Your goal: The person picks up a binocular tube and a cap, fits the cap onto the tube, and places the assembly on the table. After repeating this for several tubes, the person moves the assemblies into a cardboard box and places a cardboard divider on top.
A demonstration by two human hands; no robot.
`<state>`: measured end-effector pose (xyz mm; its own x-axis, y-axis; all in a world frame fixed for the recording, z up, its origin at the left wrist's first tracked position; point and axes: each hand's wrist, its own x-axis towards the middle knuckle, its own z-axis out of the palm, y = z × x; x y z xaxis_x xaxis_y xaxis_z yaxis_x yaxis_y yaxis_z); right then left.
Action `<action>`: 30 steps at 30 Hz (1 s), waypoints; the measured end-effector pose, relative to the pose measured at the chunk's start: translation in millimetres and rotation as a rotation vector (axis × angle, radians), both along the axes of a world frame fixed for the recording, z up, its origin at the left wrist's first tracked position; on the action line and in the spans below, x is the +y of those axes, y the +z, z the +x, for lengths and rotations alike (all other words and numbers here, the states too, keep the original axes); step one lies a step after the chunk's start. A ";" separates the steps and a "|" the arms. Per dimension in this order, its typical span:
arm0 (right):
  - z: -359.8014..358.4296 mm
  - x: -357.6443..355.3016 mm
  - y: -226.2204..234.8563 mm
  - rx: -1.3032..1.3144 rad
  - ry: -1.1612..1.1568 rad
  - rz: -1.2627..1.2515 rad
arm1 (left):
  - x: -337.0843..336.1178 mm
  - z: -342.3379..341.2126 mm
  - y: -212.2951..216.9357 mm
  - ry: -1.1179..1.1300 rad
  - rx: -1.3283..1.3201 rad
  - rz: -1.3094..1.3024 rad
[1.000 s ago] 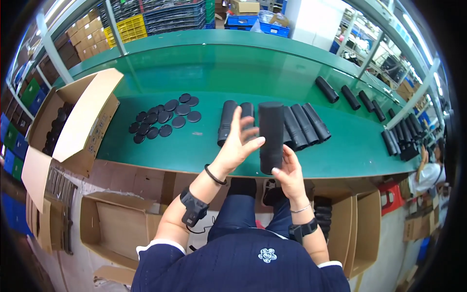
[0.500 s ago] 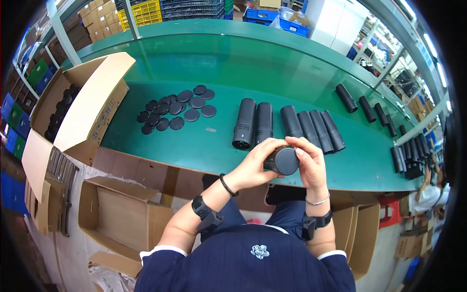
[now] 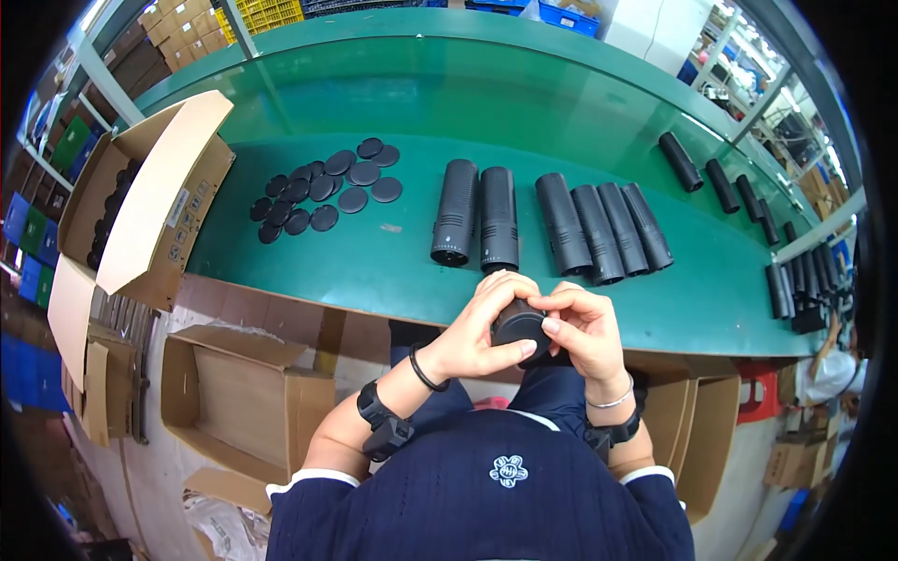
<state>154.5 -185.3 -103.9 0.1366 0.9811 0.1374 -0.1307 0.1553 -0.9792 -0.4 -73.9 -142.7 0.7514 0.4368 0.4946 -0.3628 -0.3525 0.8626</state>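
My left hand (image 3: 484, 323) is wrapped around a black cylinder (image 3: 520, 330), held over the table's front edge with its round capped end facing me. The left thumb presses along the near side of that end. My right hand (image 3: 585, 335) is closed at the cylinder's right side, thumb and fingers pinching the rim of the round black cap. The rest of the cylinder is hidden by my hands. Just beyond, two black ribbed cylinders (image 3: 499, 220) lie side by side, with several more black cylinders (image 3: 563, 224) to their right.
Several flat black discs (image 3: 353, 200) lie scattered on the green table (image 3: 374, 266). An open cardboard box (image 3: 173, 210) with black pieces stands at the left. More cylinders (image 3: 680, 162) lie at the far right. Below the table are an open carton (image 3: 238, 402) and a right-hand carton (image 3: 706, 430).
Both hands have come down and nearer to me with the cylinder. Its capped end has tilted, and the right thumb has shifted onto the cap's rim. The view has shifted slightly.
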 end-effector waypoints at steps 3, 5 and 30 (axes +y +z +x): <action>-4.5 -0.5 3.3 -0.041 -0.061 0.009 | 7.0 1.0 -0.9 -0.006 0.031 0.162; 0.4 -0.9 0.7 -0.017 -0.014 0.015 | -2.2 -2.9 5.5 -0.041 0.024 -0.069; 425.0 169.4 -68.3 -0.841 -0.834 -0.443 | 126.9 24.5 36.3 0.201 0.333 -0.034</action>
